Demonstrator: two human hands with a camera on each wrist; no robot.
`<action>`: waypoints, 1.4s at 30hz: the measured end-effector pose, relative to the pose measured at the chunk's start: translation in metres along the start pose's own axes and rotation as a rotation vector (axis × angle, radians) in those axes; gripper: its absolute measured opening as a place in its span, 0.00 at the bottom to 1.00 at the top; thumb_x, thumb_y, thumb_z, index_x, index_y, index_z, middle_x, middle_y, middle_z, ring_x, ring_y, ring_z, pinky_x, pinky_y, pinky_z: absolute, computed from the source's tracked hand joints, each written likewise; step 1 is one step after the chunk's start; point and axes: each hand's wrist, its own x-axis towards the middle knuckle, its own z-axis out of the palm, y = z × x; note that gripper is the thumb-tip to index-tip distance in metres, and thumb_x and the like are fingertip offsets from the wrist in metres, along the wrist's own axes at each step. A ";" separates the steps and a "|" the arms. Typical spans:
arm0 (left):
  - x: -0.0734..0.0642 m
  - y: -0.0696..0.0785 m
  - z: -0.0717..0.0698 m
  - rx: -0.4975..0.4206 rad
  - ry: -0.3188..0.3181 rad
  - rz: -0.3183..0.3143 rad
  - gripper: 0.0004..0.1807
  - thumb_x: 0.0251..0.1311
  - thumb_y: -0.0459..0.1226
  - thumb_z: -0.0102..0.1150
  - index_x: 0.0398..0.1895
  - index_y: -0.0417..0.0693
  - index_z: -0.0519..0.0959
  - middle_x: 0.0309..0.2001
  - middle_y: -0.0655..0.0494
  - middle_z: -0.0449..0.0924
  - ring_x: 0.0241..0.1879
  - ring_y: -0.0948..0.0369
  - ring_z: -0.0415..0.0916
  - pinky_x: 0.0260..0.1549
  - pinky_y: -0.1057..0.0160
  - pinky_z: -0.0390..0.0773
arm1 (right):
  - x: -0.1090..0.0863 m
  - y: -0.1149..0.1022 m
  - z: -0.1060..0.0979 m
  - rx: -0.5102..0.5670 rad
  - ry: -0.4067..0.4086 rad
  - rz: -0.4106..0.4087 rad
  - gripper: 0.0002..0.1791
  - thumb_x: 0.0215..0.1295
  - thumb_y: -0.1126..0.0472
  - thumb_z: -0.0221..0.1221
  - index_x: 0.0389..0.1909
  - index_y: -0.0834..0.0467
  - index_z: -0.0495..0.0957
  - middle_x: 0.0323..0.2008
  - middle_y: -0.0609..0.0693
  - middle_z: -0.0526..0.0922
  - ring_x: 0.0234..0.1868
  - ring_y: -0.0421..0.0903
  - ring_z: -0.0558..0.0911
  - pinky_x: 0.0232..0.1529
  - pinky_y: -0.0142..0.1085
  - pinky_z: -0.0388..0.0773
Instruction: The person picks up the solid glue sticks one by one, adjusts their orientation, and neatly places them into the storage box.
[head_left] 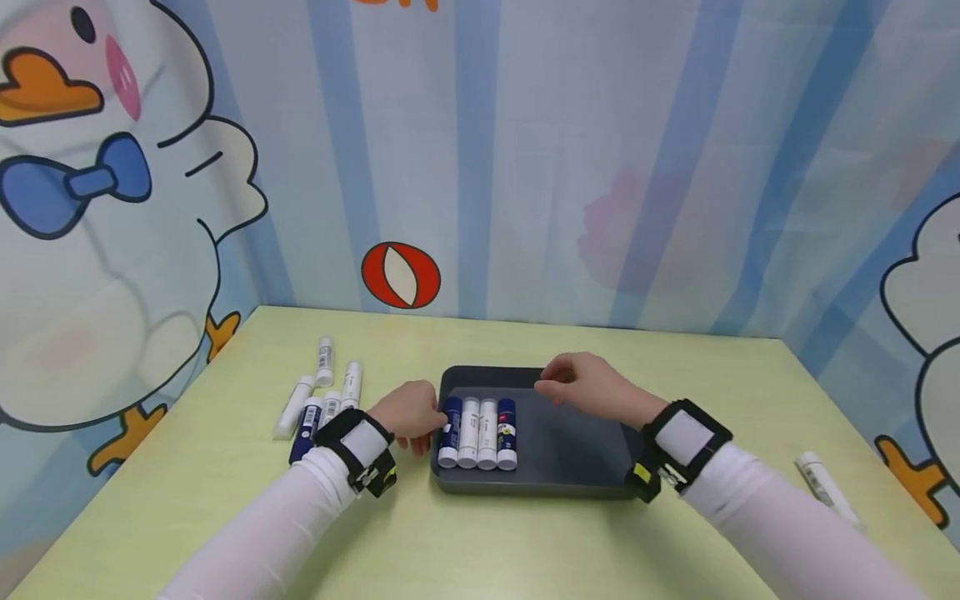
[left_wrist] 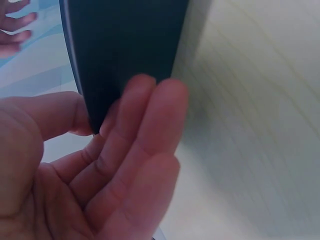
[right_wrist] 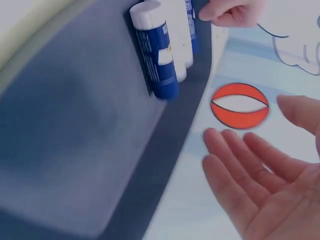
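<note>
The left hand [head_left: 407,411] seems to pinch the wall of the tray [head_left: 573,446]; the right hand [head_left: 588,386], fingers relaxed, holds nothing. Four glue sticks [head_left: 487,433] lie inside at left; tilting could make them roll

Navy and white tubes [head_left: 487,433] in a dark grey tray [head_left: 577,454].
I see, on my remote feed, two white tubes [head_left: 469,432] between two white-ended navy ones [head_left: 507,432] inside the tray; pale yellow-green tabletop [head_left: 525,546] beneath it; behind it, a curtain [head_left: 517,167] of light and deeper blue stripes with a red-and-white ball [head_left: 401,275]; flanking it, white sleeves [head_left: 277,517] with black wrist straps [head_left: 718,432].
</note>
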 end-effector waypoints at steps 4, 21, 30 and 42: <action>0.000 0.001 -0.001 0.000 0.001 -0.005 0.17 0.58 0.38 0.50 0.12 0.42 0.74 0.11 0.55 0.74 0.14 0.59 0.74 0.15 0.61 0.73 | -0.028 0.015 -0.020 -0.077 0.115 -0.087 0.23 0.62 0.45 0.53 0.51 0.57 0.71 0.43 0.49 0.76 0.40 0.44 0.76 0.37 0.36 0.73; 0.002 0.000 0.005 -0.012 -0.015 -0.001 0.17 0.58 0.38 0.50 0.13 0.42 0.74 0.11 0.56 0.74 0.14 0.59 0.75 0.14 0.63 0.72 | -0.140 0.131 -0.078 -0.460 0.238 0.228 0.49 0.55 0.30 0.48 0.59 0.69 0.58 0.51 0.71 0.63 0.47 0.66 0.70 0.35 0.52 0.71; 0.000 0.002 0.002 -0.011 -0.005 -0.003 0.17 0.58 0.38 0.50 0.13 0.42 0.74 0.11 0.55 0.74 0.15 0.59 0.75 0.15 0.62 0.73 | -0.168 0.193 -0.083 -0.507 0.145 0.560 0.52 0.52 0.35 0.56 0.52 0.82 0.53 0.43 0.81 0.58 0.39 0.70 0.67 0.37 0.55 0.69; 0.002 0.000 0.004 -0.018 -0.003 0.017 0.17 0.58 0.38 0.50 0.12 0.41 0.75 0.11 0.54 0.74 0.14 0.58 0.75 0.15 0.61 0.73 | -0.175 0.282 -0.072 -0.545 0.132 0.768 0.64 0.39 0.26 0.57 0.47 0.85 0.50 0.33 0.75 0.67 0.31 0.59 0.73 0.31 0.45 0.73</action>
